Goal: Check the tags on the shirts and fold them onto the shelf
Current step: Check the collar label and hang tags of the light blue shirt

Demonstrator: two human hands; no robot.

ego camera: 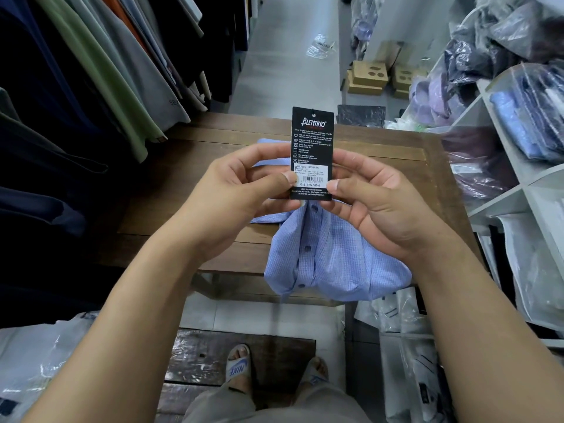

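Left hand (pixel 244 184) and right hand (pixel 375 196), fingers (pixel 280 180) in pinch on tag (pixel 312 141) over shirt (pixel 329 257)

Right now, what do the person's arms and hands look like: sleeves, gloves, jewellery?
The left forearm and right forearm are bare to the frame edge, no sleeve showing. The left hand and right hand wear no gloves; no ring, watch or bracelet is visible. Nails are short, unpainted.

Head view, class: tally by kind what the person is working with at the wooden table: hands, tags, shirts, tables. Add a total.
Hands: 2 (left hand, right hand, both pinching the tag)
Tags: 1 (black tag)
Shirts: 1 (blue checked shirt)
Tables: 1 (wooden table)
Total: 5
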